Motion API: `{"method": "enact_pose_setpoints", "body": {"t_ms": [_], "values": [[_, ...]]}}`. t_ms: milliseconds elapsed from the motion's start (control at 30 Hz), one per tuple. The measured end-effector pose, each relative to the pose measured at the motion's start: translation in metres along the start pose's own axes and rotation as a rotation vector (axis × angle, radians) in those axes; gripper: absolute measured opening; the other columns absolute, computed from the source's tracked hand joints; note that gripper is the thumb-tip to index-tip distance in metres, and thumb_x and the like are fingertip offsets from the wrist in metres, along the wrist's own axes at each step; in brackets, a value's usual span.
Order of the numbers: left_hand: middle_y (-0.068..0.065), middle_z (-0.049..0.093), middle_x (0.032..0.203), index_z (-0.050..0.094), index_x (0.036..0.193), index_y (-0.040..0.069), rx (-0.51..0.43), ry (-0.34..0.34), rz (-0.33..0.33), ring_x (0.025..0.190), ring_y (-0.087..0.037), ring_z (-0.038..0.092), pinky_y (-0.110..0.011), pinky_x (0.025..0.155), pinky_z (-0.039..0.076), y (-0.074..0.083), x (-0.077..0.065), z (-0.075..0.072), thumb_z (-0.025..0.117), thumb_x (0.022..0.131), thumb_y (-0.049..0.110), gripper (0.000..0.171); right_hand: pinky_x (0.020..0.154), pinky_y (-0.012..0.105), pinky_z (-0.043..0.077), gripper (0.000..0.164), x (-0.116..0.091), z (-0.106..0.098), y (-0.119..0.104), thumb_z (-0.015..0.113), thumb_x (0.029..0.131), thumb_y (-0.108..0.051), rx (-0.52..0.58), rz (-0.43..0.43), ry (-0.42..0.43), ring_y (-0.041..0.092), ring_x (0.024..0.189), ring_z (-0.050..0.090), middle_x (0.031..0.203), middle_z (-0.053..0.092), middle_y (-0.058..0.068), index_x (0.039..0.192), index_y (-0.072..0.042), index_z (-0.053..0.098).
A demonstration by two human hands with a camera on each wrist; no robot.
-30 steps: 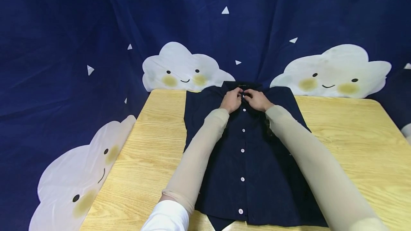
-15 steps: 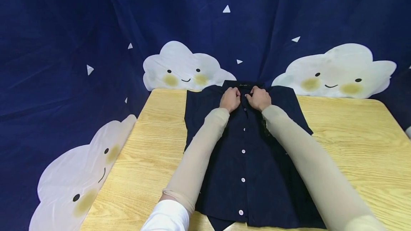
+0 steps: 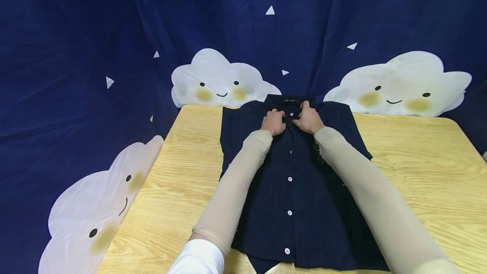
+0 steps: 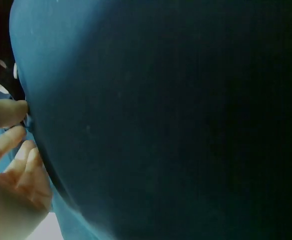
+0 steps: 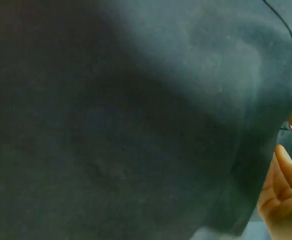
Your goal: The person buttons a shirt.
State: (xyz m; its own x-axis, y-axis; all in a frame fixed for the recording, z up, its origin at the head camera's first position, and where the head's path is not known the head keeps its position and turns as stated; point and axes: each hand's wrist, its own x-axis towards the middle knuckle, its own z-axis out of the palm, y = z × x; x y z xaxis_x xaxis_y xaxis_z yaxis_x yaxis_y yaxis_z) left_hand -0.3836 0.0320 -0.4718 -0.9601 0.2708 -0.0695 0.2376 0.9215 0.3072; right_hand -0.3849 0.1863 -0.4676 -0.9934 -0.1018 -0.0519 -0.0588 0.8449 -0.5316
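A dark navy short-sleeved shirt (image 3: 323,227) lies front up, with a row of white buttons down its middle. Below the collar (image 3: 273,100), my left hand (image 3: 273,122) pinches the front placket, its thumb and fingers meeting at the cloth edge in the left wrist view. Opposite it, my right hand (image 3: 309,120) holds the other side of the neck opening, index finger reaching up toward the collar. The top button (image 3: 291,114) shows between the hands. In the right wrist view, cloth hides part of the right fingers (image 5: 280,192).
The shirt covers the middle of a light wooden table (image 3: 411,160). Behind and to the left hangs a dark blue curtain (image 3: 236,20) with white smiling clouds (image 3: 403,83). A dark cloth tip (image 3: 262,264) shows below the hem.
The hands, close together at the top button, have moved slightly apart. The left has shifted a little down; the right index finger now stretches toward the collar. The collar label has come into view.
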Motion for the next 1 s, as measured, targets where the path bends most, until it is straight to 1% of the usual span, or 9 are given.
{"method": "enact_pose_setpoints", "body": {"t_ms": [133,200,267,433,500,633,767,867,1000], "values": [[0.0,0.059,0.103,0.063,0.102,0.018,-0.061,0.023,-0.03,0.092,-0.017,0.057,-0.03,0.078,0.046,0.004,-0.006,0.0,0.061,0.091,0.027,0.014,0.077,0.044,0.043,0.031,-0.004,0.0,0.002,0.065,0.087,-0.026,-0.077,-0.058,-0.009,0.033,0.082,0.056,0.09,0.057,0.016,0.097,-0.002,0.049],[0.001,0.061,0.094,0.062,0.093,0.018,-0.104,0.025,-0.042,0.083,-0.016,0.059,-0.029,0.072,0.046,0.006,-0.008,0.002,0.064,0.09,0.027,0.011,0.073,0.043,0.043,0.028,-0.007,-0.001,0.002,0.061,0.089,-0.032,-0.122,-0.065,-0.036,0.03,0.078,0.056,0.084,0.057,0.013,0.088,-0.005,0.054],[0.002,0.062,0.089,0.062,0.089,0.017,-0.131,0.021,-0.052,0.078,-0.016,0.058,-0.029,0.069,0.046,0.007,-0.009,0.006,0.065,0.089,0.027,0.01,0.072,0.042,0.045,0.034,-0.011,-0.001,0.0,0.056,0.091,-0.038,-0.159,-0.05,-0.076,0.03,0.079,0.058,0.084,0.059,0.013,0.086,-0.005,0.057],[0.002,0.06,0.086,0.061,0.088,0.017,-0.191,-0.025,-0.094,0.074,-0.015,0.056,-0.027,0.066,0.044,0.01,-0.01,0.012,0.065,0.089,0.026,0.01,0.072,0.043,0.047,0.059,-0.023,-0.001,-0.008,0.046,0.09,-0.056,-0.18,0.085,-0.192,0.035,0.087,0.059,0.1,0.06,0.022,0.097,0.001,0.061],[0.002,0.059,0.085,0.061,0.088,0.017,-0.214,-0.04,-0.113,0.073,-0.015,0.056,-0.026,0.066,0.043,0.011,-0.012,0.012,0.065,0.089,0.026,0.01,0.069,0.042,0.047,0.064,-0.026,-0.001,-0.01,0.045,0.089,-0.06,-0.164,0.133,-0.211,0.035,0.084,0.059,0.099,0.059,0.023,0.094,0.001,0.061],[0.002,0.061,0.086,0.063,0.087,0.016,-0.243,-0.045,-0.144,0.077,-0.016,0.057,-0.026,0.069,0.044,0.013,-0.013,0.014,0.066,0.089,0.026,0.011,0.06,0.034,0.043,0.055,-0.027,-0.001,-0.01,0.043,0.091,-0.056,-0.116,0.128,-0.282,0.026,0.068,0.056,0.077,0.056,0.013,0.081,-0.003,0.058],[0.002,0.061,0.083,0.063,0.081,0.016,-0.266,-0.043,-0.124,0.076,-0.018,0.057,-0.027,0.071,0.045,0.012,-0.012,0.015,0.066,0.089,0.025,0.012,0.051,0.028,0.039,0.038,-0.024,-0.004,-0.009,0.046,0.093,-0.042,-0.047,0.093,-0.419,0.016,0.05,0.045,0.058,0.044,0.002,0.088,-0.005,0.051],[0.002,0.061,0.083,0.063,0.081,0.018,-0.257,-0.053,-0.116,0.076,-0.017,0.057,-0.027,0.072,0.045,0.012,-0.014,0.015,0.065,0.089,0.022,0.009,0.047,0.026,0.037,0.034,-0.023,-0.006,-0.011,0.054,0.09,-0.036,-0.007,0.101,-0.499,0.012,0.045,0.039,0.057,0.041,0.0,0.098,-0.003,0.047],[0.002,0.061,0.084,0.062,0.083,0.018,-0.221,-0.052,-0.136,0.077,-0.017,0.057,-0.026,0.07,0.043,0.013,-0.02,0.016,0.063,0.089,0.019,0.007,0.054,0.027,0.037,0.035,-0.029,-0.003,-0.014,0.06,0.087,-0.033,-0.003,0.09,-0.494,0.016,0.058,0.045,0.071,0.044,0.004,0.097,-0.002,0.046]]}}
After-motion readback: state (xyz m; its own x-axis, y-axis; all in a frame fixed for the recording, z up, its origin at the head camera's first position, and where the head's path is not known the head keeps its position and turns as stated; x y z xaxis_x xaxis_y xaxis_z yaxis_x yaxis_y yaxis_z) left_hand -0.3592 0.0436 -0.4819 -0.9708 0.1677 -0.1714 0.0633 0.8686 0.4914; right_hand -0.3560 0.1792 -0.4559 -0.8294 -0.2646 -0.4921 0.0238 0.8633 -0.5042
